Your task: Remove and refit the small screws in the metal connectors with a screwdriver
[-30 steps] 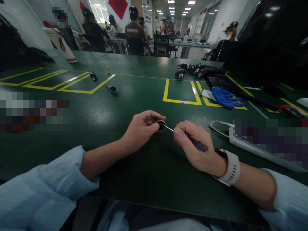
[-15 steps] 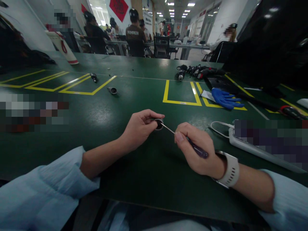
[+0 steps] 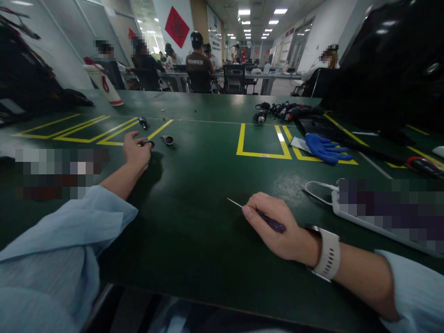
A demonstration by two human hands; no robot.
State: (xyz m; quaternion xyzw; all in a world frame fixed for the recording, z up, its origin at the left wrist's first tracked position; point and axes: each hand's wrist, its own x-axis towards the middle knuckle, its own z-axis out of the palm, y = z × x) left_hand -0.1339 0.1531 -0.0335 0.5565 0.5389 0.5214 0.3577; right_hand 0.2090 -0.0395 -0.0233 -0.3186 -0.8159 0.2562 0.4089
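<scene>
My left hand (image 3: 136, 150) reaches out to the left over the green table (image 3: 194, 249), its fingers closed on a small round dark part with a ring-shaped rim (image 3: 150, 144). Just right of it lies a similar small cup-shaped part (image 3: 168, 139), open end facing me. Beyond my fingers is a small dark cylindrical piece (image 3: 143, 122) with a shiny end. My right hand (image 3: 272, 222) grips a screwdriver (image 3: 274, 224) by its dark purple handle. The thin metal shaft points left, its tip free above the table.
A blue glove (image 3: 326, 147) lies at the right across yellow tape (image 3: 265, 156). Behind it are black cables and tools (image 3: 277, 112). A white device with a cable (image 3: 364, 224) sits near my right arm. A white cup (image 3: 106, 85) stands far left. People (image 3: 199, 58) sit at tables beyond.
My left hand has carried the small round part away from the screwdriver tip, to the left and farther out. My right hand has shifted slightly, still gripping the screwdriver.
</scene>
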